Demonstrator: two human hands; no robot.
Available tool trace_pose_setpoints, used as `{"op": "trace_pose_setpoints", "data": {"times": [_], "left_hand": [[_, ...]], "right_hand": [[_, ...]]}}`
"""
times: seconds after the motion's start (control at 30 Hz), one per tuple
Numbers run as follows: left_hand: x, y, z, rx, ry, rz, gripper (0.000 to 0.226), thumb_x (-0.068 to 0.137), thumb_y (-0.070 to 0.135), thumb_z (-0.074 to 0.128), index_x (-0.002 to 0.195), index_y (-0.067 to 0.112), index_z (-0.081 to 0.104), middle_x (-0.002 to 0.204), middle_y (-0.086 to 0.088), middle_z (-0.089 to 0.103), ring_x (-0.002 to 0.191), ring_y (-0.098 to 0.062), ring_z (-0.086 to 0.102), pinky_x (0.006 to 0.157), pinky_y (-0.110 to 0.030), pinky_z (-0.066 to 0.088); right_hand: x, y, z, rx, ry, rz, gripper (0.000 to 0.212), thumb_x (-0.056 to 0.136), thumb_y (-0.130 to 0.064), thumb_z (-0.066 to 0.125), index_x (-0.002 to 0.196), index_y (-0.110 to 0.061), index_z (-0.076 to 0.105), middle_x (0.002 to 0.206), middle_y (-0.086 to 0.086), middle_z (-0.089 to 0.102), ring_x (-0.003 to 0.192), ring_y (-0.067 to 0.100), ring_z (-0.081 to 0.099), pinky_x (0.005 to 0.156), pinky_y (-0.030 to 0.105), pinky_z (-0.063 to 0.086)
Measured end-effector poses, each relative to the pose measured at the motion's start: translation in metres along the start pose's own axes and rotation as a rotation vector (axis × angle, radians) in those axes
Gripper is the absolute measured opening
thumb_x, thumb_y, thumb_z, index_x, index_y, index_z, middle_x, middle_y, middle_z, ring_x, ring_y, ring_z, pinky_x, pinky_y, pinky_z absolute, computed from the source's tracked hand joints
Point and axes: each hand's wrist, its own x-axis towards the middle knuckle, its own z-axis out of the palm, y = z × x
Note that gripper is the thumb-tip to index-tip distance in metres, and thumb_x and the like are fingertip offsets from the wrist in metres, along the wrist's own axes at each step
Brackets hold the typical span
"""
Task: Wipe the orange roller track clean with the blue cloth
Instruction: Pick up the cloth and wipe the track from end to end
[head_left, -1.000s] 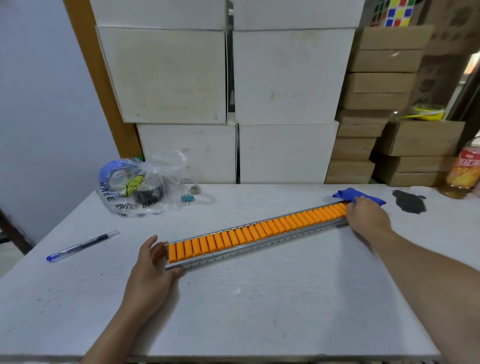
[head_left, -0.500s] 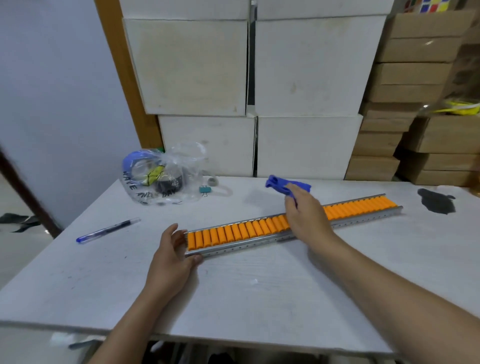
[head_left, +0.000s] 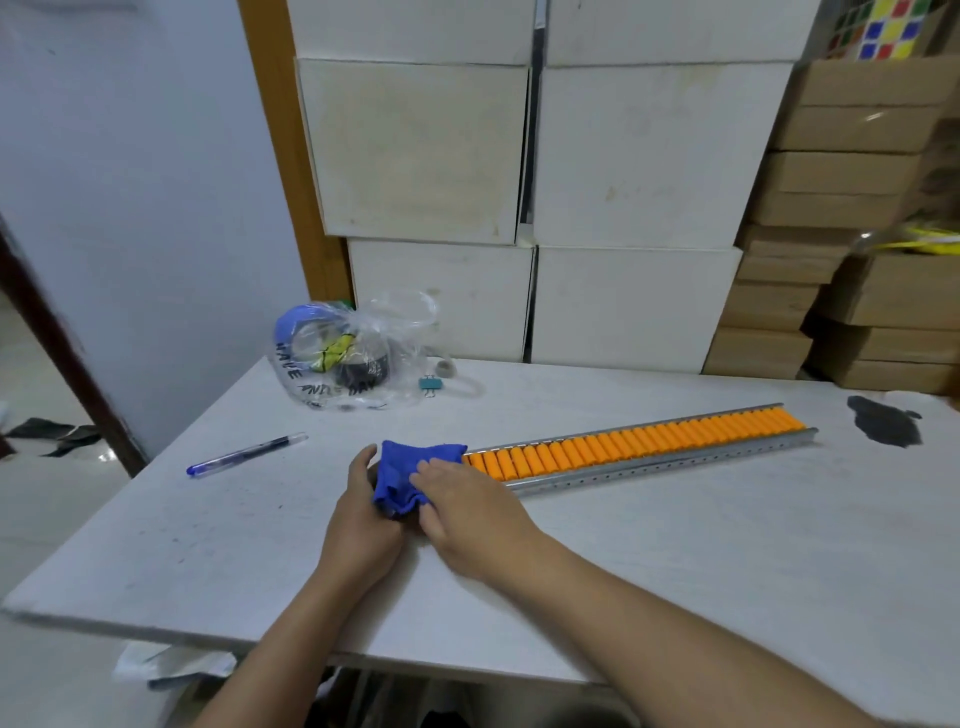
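The orange roller track (head_left: 639, 447) lies slanted across the white table (head_left: 675, 561), a row of orange rollers in a metal rail, rising toward the far right. The blue cloth (head_left: 410, 475) is bunched over the track's near left end, hiding it. My right hand (head_left: 467, 512) presses flat on the cloth from the right. My left hand (head_left: 363, 519) sits against the hidden end of the track, fingers curled beside and under the cloth.
A blue pen (head_left: 247, 453) lies left of my hands. Behind it sits a clear plastic bag (head_left: 348, 358) with tape rolls, then a binder clip (head_left: 431, 384). A dark patch (head_left: 885, 426) marks the table at the right. White and cardboard boxes (head_left: 623, 208) stand stacked behind.
My right hand has drawn the blue cloth along the track from its far right end to its near left end, where it meets my left hand.
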Motion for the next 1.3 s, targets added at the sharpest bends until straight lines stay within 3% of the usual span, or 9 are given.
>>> {"op": "trace_pose_setpoints", "data": {"times": [0.1, 0.23, 0.4, 0.6, 0.8, 0.93, 1.13, 1.23, 1.3], "left_hand": [[0.006, -0.005, 0.004, -0.002, 0.022, 0.000, 0.087, 0.072, 0.007, 0.074, 0.142, 0.020, 0.023, 0.124, 0.009, 0.054, 0.115, -0.013, 0.053, 0.092, -0.029, 0.038], [0.007, -0.008, 0.005, -0.003, 0.026, 0.003, 0.093, 0.068, 0.009, 0.079, 0.142, 0.022, 0.024, 0.136, 0.002, 0.051, 0.123, -0.016, 0.048, 0.102, -0.035, 0.037], [0.006, -0.006, 0.005, -0.010, 0.003, 0.032, 0.092, 0.072, 0.012, 0.077, 0.144, 0.024, 0.022, 0.139, 0.003, 0.049, 0.125, -0.015, 0.045, 0.103, -0.036, 0.035], [0.007, -0.008, 0.005, 0.010, 0.012, 0.054, 0.090, 0.072, 0.011, 0.078, 0.143, 0.024, 0.024, 0.140, 0.001, 0.049, 0.127, -0.016, 0.045, 0.101, -0.033, 0.034], [0.009, -0.009, 0.008, 0.026, 0.029, 0.068, 0.089, 0.070, 0.008, 0.079, 0.142, 0.021, 0.027, 0.138, -0.003, 0.051, 0.127, -0.017, 0.046, 0.102, -0.032, 0.034], [0.009, -0.011, 0.008, 0.049, 0.039, 0.073, 0.087, 0.070, 0.007, 0.078, 0.141, 0.020, 0.029, 0.138, -0.003, 0.051, 0.125, -0.016, 0.047, 0.100, -0.031, 0.034], [0.010, -0.010, 0.008, 0.075, 0.036, 0.084, 0.083, 0.071, 0.006, 0.078, 0.139, 0.022, 0.032, 0.136, -0.003, 0.052, 0.124, -0.017, 0.049, 0.099, -0.033, 0.036], [0.010, -0.011, 0.008, 0.075, 0.034, 0.080, 0.083, 0.071, 0.007, 0.078, 0.138, 0.022, 0.033, 0.136, -0.003, 0.053, 0.123, -0.017, 0.049, 0.101, -0.034, 0.036], [0.010, -0.010, 0.008, 0.074, 0.033, 0.072, 0.083, 0.071, 0.007, 0.078, 0.138, 0.022, 0.032, 0.136, -0.003, 0.052, 0.124, -0.017, 0.049, 0.101, -0.034, 0.036]], "right_hand": [[-0.012, 0.023, -0.007, 0.008, 0.043, 0.057, 0.033, 0.090, -0.018, 0.043, 0.116, -0.005, 0.059, 0.124, 0.013, 0.060, 0.117, 0.027, 0.050, 0.099, 0.040, 0.039], [-0.036, 0.067, -0.018, 0.055, 0.062, 0.194, 0.043, 0.094, -0.023, 0.041, 0.136, -0.016, 0.048, 0.146, 0.001, 0.044, 0.136, 0.014, 0.035, 0.111, 0.029, 0.027], [-0.065, 0.123, -0.047, 0.002, 0.137, 0.378, 0.041, 0.094, -0.022, 0.044, 0.135, -0.016, 0.050, 0.143, 0.001, 0.048, 0.132, 0.015, 0.041, 0.107, 0.028, 0.030], [-0.099, 0.207, -0.078, -0.064, 0.218, 0.663, 0.041, 0.095, -0.022, 0.043, 0.133, -0.010, 0.051, 0.142, 0.006, 0.049, 0.132, 0.021, 0.042, 0.104, 0.036, 0.036], [-0.115, 0.262, -0.108, -0.132, 0.277, 0.958, 0.031, 0.096, -0.020, 0.037, 0.115, -0.003, 0.054, 0.116, 0.017, 0.061, 0.101, 0.035, 0.057, 0.080, 0.040, 0.044], [-0.112, 0.290, -0.120, -0.144, 0.237, 1.093, 0.031, 0.098, -0.023, 0.032, 0.101, -0.001, 0.055, 0.076, 0.011, 0.058, 0.070, 0.023, 0.052, 0.064, 0.034, 0.039], [-0.112, 0.308, -0.125, -0.139, 0.234, 1.181, 0.034, 0.099, -0.023, 0.032, 0.096, 0.000, 0.057, 0.068, 0.012, 0.052, 0.068, 0.023, 0.051, 0.065, 0.036, 0.039], [-0.103, 0.290, -0.126, -0.123, 0.367, 1.101, 0.034, 0.099, -0.024, 0.033, 0.109, -0.002, 0.056, 0.081, 0.015, 0.060, 0.076, 0.027, 0.057, 0.066, 0.037, 0.043], [-0.096, 0.264, -0.123, -0.044, 0.436, 0.934, 0.039, 0.099, -0.026, 0.034, 0.129, -0.007, 0.050, 0.119, 0.016, 0.061, 0.096, 0.033, 0.060, 0.077, 0.040, 0.047]]}}
